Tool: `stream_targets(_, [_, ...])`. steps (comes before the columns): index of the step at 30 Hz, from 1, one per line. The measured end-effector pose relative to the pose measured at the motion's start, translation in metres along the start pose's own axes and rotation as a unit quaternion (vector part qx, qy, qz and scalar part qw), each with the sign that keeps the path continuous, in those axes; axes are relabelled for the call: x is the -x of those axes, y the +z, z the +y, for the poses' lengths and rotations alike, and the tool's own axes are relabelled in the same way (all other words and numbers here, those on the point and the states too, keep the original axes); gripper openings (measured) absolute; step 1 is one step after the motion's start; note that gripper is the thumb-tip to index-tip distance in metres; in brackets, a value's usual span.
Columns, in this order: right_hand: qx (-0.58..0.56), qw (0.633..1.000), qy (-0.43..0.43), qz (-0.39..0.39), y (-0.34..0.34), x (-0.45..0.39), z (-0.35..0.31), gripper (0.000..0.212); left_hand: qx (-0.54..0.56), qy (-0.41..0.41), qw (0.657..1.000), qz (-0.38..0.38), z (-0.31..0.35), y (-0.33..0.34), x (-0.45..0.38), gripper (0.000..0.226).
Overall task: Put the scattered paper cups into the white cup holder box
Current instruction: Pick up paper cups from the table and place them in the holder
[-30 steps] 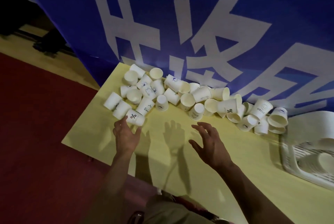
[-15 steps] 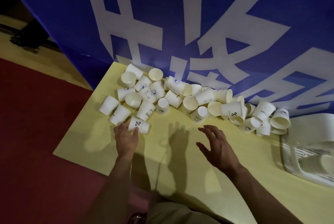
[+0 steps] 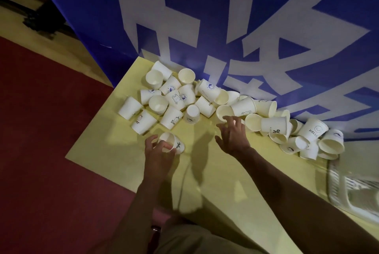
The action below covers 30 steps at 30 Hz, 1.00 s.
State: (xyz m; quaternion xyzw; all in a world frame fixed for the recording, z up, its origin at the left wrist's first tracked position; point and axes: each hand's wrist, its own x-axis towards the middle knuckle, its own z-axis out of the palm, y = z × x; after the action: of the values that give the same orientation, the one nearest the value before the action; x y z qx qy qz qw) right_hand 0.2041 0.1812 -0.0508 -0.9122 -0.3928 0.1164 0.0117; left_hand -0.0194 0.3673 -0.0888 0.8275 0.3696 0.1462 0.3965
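Roughly thirty cups [image 3: 244, 108] (one held).

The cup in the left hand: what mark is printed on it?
A dark percent sign on the white cup, clearest in the head view.

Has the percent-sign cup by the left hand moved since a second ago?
Yes. The percent-sign cup, held by the left hand, now sits clear of the cup pile, nearer the person.

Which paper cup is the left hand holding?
The cup with the % mark, alone near the table's front edge, apart from the pile; the left hand grips its open end.
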Motion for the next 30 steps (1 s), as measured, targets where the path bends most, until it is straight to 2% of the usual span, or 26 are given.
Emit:
stream_targets(3, [0.039, 0.998, 0.004, -0.051, 0.005, -0.007, -0.001, 0.047, 0.017, -0.006, 0.999, -0.028, 0.012, -0.002, 0.007, 0.021])
stream_targets(6, [0.035, 0.998, -0.002, -0.053, 0.006, -0.006, -0.002, 0.047, 0.025, -0.003, 0.999, -0.042, 0.021, -0.005, 0.008, 0.02])
stream_targets(10, [-0.027, 0.999, -0.04, 0.009, 0.002, 0.009, -0.002, 0.041, 0.032, 0.046, 0.998, -0.043, 0.029, -0.001, 0.011, 0.018])
stream_targets(14, [-0.108, 0.987, -0.067, 0.1, -0.012, 0.037, 0.007, 0.02, 0.04, 0.028, 0.996, -0.077, 0.051, 0.004, 0.012, 0.02])
stream_targets(16, [-0.128, 0.983, -0.038, 0.127, -0.024, 0.061, 0.014, 0.018, 0.047, 0.063, 0.992, -0.097, 0.065, 0.011, 0.012, 0.028])
stream_targets(21, [-0.131, 0.976, 0.083, 0.153, -0.04, 0.134, 0.045, 0.049, 0.072, 0.112, 0.982, -0.132, 0.116, 0.052, 0.028, 0.05])
stream_targets(26, [-0.133, 0.959, 0.178, 0.176, -0.042, 0.21, 0.1, 0.023, 0.082, 0.159, 0.965, -0.193, 0.169, 0.101, 0.066, 0.057])
stream_targets(30, [-0.142, 0.944, 0.189, 0.23, -0.039, 0.272, 0.15, 0.023, 0.08, 0.191, 0.953, -0.22, 0.216, 0.14, 0.104, 0.056])
